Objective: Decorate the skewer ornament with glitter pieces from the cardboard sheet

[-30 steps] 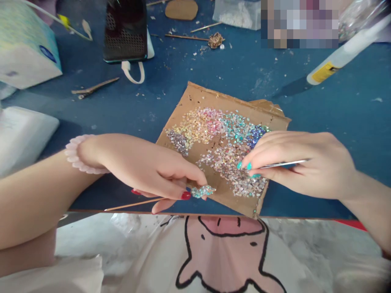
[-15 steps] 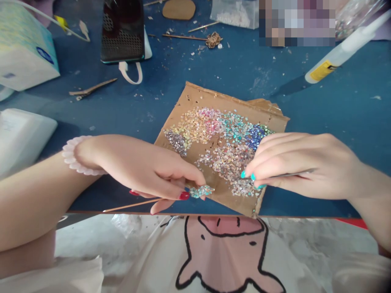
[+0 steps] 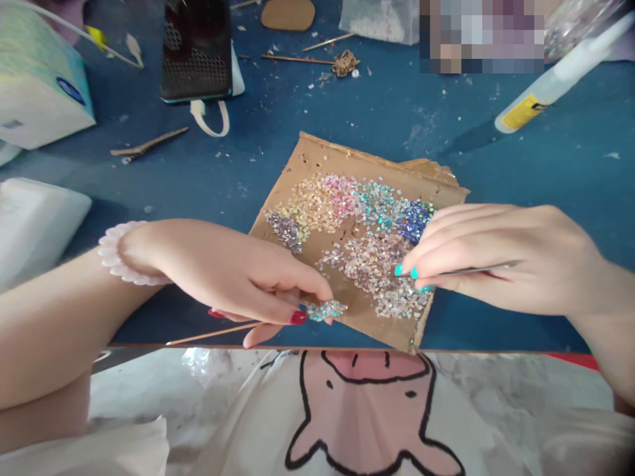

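My left hand [image 3: 243, 271] pinches a hairpin ornament [image 3: 325, 310] crusted with turquoise and clear sparkling chips. A thin copper-coloured stick [image 3: 213, 333] runs out to the left beneath that hand; where it meets the ornament is hidden by the fingers. Between thumb and fingertips, my right hand [image 3: 496, 254] grips slim metal tweezers [image 3: 476, 270], their tips low over a pile of mixed pale chips [image 3: 380, 264]. Both hands are over a piece of cardboard [image 3: 347, 297], where yellow, pink, turquoise, blue and grey chips lie in colour patches.
A phone [image 3: 196, 53] with a white cable lies at the back left, near a tissue box [image 3: 44, 79]. A glue bottle [image 3: 530, 109] leans in at the back right. Behind the cardboard lie a hairpin with a gold flower [image 3: 344, 63] and a hair clip [image 3: 149, 143].
My right hand has shifted slightly up and to the right with the tweezers, whose tips now sit higher over the mixed chips. My left hand and the ornament are almost still.
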`<action>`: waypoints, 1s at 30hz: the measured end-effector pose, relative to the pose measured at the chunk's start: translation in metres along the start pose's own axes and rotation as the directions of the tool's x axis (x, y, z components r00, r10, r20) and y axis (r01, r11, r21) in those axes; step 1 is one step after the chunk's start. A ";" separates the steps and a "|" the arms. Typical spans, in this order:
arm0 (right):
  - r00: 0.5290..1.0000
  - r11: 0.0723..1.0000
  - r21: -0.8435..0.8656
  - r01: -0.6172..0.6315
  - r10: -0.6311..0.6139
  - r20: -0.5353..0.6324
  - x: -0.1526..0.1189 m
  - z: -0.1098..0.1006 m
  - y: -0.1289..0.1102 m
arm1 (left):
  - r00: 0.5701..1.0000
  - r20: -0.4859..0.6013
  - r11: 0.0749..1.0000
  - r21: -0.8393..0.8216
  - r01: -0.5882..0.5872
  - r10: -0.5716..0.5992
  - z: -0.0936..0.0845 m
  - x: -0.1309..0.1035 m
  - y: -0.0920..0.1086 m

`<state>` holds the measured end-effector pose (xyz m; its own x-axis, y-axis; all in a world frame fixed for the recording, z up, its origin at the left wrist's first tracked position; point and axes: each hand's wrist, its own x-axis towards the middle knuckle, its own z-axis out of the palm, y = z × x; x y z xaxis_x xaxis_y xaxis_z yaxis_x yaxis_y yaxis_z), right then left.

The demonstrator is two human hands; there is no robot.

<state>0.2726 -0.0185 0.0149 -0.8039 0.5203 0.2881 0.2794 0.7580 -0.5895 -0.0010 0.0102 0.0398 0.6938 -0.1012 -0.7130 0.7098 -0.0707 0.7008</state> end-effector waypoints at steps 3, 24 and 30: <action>0.999 0.999 0.021 -0.049 0.049 0.003 -0.001 -0.001 -0.002 | 1.000 0.008 1.000 0.000 -0.003 0.003 0.000 0.000 0.000; 1.000 1.000 -0.012 0.020 -0.020 -0.007 0.000 -0.002 -0.002 | 1.000 0.007 1.000 0.018 0.000 0.000 0.000 -0.001 0.000; 0.999 0.999 -0.017 -0.034 0.035 0.014 0.001 0.000 -0.005 | 1.000 -0.001 1.000 0.008 0.009 -0.009 0.001 -0.003 -0.001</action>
<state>0.2706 -0.0221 0.0183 -0.8009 0.5408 0.2570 0.3158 0.7462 -0.5860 -0.0034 0.0099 0.0412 0.6876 -0.0993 -0.7192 0.7150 -0.0798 0.6946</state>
